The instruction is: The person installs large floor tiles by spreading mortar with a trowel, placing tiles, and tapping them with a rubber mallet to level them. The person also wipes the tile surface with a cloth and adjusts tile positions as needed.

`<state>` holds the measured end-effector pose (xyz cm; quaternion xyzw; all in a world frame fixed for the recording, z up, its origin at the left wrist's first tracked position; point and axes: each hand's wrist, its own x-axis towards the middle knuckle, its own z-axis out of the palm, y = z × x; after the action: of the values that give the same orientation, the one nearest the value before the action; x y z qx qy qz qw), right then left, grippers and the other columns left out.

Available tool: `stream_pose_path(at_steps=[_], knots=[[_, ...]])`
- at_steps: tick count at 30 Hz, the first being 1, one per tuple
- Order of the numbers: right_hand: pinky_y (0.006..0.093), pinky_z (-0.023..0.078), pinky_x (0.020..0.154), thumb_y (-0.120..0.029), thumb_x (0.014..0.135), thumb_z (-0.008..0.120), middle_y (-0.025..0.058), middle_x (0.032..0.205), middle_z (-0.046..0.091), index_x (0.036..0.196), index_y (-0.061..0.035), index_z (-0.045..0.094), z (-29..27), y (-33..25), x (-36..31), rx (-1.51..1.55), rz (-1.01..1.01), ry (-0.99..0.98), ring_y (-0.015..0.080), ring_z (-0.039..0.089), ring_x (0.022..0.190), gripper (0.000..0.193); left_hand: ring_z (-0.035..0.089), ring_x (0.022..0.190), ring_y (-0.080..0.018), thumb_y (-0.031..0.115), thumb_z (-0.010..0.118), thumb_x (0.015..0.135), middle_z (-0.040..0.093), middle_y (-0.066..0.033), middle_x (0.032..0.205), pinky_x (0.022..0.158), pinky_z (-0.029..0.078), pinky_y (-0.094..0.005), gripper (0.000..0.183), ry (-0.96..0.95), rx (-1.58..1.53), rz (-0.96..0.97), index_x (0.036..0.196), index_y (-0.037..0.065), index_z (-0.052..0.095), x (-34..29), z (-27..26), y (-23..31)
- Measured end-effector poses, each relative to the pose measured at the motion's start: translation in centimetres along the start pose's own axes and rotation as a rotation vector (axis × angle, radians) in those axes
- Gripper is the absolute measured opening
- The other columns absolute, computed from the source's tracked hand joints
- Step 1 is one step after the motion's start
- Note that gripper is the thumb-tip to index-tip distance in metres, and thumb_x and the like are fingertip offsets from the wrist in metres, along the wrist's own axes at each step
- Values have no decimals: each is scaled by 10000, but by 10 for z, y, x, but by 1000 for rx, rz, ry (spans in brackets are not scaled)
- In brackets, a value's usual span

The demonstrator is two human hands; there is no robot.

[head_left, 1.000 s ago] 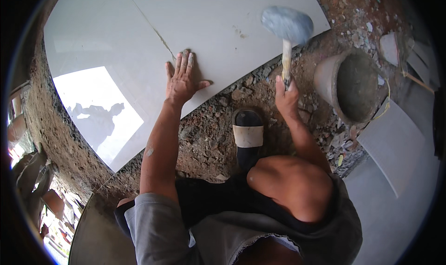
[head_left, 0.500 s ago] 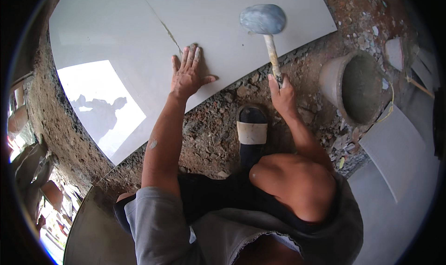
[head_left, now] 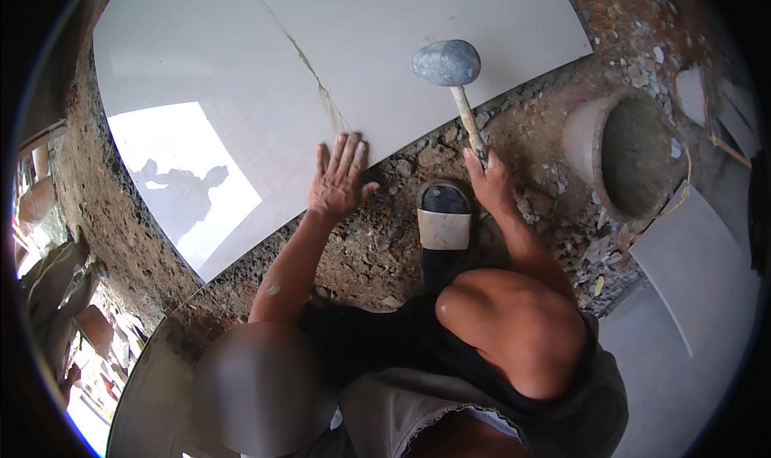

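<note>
Two pale tiles (head_left: 185,48) lie edge to edge from ten to one o'clock, apparently already in place, with a smeared seam (head_left: 307,65) between them. At ten, the left hand (head_left: 335,187) is laid flat at the seam's near end, grasping nothing. Rubble (head_left: 377,249) below the tiles' near edge is uncovered. At one, the mallet (head_left: 446,63) is over the right tile, contact unclear; the right hand (head_left: 491,181), at two, grips its handle. Past two is a bucket (head_left: 582,141); at three, a loose slab (head_left: 683,257), seemingly unlaid.
</note>
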<state>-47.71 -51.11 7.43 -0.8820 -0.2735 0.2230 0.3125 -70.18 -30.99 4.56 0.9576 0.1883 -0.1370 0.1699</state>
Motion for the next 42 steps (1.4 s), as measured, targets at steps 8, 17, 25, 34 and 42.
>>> stream_pose_path(at_steps=[8,17,25,34,42], knots=[[479,471,612,-408,900,615,255,728,615,904,17,602,7,13,-8,-21,79,-11,452,618,730,425,124,1468,-248,517,479,923,173,-26,1585,1159,61,-584,718,12,-13,45,1505,170,243,-19,16,14],[505,460,633,-441,899,604,304,766,598,896,44,580,8,12,-14,-35,89,-52,501,587,796,485,160,1462,-221,494,447,943,232,-49,1565,1154,47,-590,659,85,-62,-23,1474,128,311,0,3,6],[461,464,601,-362,908,623,270,712,589,867,46,600,4,15,-7,-95,75,-78,479,596,729,411,149,1461,-247,507,393,962,216,-72,1567,1173,52,-545,673,228,-58,-288,1482,93,283,88,-41,-50],[485,485,653,-413,892,613,279,794,625,969,40,605,0,14,-3,-152,115,-138,485,608,797,459,92,1468,-286,577,328,958,164,-102,1580,1178,44,-521,753,340,-8,-309,1505,72,211,180,-81,-104],[482,489,654,-413,898,608,271,812,631,963,23,599,3,-5,8,-216,181,-199,482,608,806,441,38,1471,-306,713,264,900,126,-148,1579,1183,23,-494,931,247,-35,-380,1505,16,145,185,-81,-108]])
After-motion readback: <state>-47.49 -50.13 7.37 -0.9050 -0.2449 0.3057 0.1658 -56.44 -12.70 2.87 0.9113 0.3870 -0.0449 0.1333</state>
